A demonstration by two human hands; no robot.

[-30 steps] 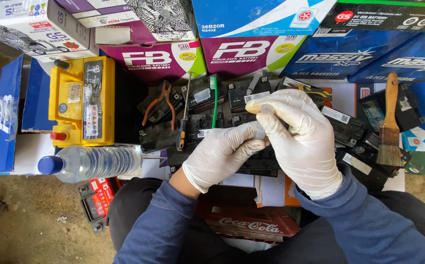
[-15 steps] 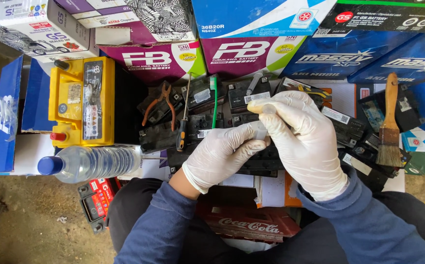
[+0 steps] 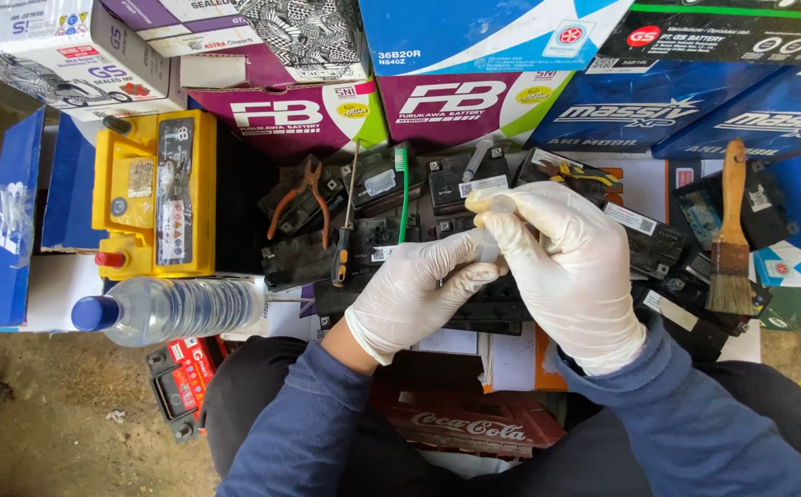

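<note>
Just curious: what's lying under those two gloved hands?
Small black batteries lie packed together under the left hand and right hand. Those hands hide the middle ones, and what they pinch is too covered to name.

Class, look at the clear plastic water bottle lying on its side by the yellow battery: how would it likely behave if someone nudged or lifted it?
The water bottle lies on its side and is round, so a nudge would probably roll it. It looks mostly full, so likely heavy for its size. Its thin ribbed wall may dent under a firm squeeze.
</note>
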